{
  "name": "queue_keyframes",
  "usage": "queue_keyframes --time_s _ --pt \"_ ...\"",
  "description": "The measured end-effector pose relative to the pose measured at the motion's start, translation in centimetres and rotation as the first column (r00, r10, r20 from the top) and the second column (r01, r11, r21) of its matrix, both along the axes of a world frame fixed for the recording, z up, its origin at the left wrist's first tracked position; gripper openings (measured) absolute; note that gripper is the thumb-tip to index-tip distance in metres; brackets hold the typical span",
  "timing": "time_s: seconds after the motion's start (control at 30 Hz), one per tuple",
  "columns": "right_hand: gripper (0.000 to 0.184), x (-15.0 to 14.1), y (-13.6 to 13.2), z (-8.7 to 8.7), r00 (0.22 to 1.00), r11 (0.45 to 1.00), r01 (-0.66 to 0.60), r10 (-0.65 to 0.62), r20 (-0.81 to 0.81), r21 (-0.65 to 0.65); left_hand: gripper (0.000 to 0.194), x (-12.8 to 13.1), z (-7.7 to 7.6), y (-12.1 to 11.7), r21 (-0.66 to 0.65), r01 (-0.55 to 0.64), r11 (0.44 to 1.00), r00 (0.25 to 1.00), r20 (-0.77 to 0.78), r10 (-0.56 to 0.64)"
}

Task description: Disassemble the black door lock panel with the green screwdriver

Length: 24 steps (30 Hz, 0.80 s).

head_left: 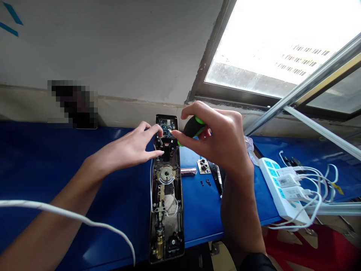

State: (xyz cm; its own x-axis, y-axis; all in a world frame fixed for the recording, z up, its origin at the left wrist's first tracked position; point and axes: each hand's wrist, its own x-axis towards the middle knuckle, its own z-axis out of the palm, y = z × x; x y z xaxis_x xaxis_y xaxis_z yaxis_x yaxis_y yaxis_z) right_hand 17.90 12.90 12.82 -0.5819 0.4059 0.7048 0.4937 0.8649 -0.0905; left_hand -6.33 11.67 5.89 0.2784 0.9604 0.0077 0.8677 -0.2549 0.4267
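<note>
Table (pixel 201 210): carries the uncovered casing (pixel 169 199), beneath both hands. Right hand (pixel 222 135) clasps driver (pixel 193 128), slanted into casing; left hand (pixel 135 145) over casing, thumb and forefinger parted, nothing seen held. Loose screws (pixel 208 182) alongside. Advisable: square driver, press evenly, brace casing.

Clock centred on the open lock housing (pixel 168 195). Upper end hemmed in: left hand (pixel 138 145) at 11, screwdriver (pixel 193 130) at 1, right hand (pixel 221 133) at 2. Wall (pixel 132 107) shuts off 12. Widest room at 9, over blue counter (pixel 124 195), though white cable (pixel 73 216) crosses from 9 to 7. Circuit board (pixel 203 166) at 2; loose black screws (pixel 208 181) at 3; free strip at 4. Power strip (pixel 274 177) blocks farther out at 3.
</note>
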Motion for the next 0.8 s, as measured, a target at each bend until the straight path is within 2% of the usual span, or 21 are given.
queue_keyframes --time_s 0.2,0.33,0.63,0.8 --pt "0.016 -0.1 -0.2 0.0 0.999 0.998 -0.035 0.034 -0.017 -0.050 0.061 0.6 -0.7 0.4 -0.085 0.094 0.992 0.996 0.007 -0.094" --pt "0.005 0.2 -0.3 0.2 0.994 0.978 -0.109 0.110 -0.008 -0.175 0.059 0.7 -1.1 0.6 -0.104 0.078 0.992 0.997 0.007 -0.077" --pt "0.009 0.3 -0.7 0.6 0.985 0.958 -0.168 0.173 0.003 -0.232 0.046 1.0 -0.7 0.4 -0.124 0.073 0.990 0.997 0.018 -0.071" --pt "0.019 0.6 -0.8 0.8 0.969 0.928 -0.235 0.246 0.002 -0.289 0.040 1.1 -0.7 0.4 -0.127 0.074 0.989 0.997 0.015 -0.072"
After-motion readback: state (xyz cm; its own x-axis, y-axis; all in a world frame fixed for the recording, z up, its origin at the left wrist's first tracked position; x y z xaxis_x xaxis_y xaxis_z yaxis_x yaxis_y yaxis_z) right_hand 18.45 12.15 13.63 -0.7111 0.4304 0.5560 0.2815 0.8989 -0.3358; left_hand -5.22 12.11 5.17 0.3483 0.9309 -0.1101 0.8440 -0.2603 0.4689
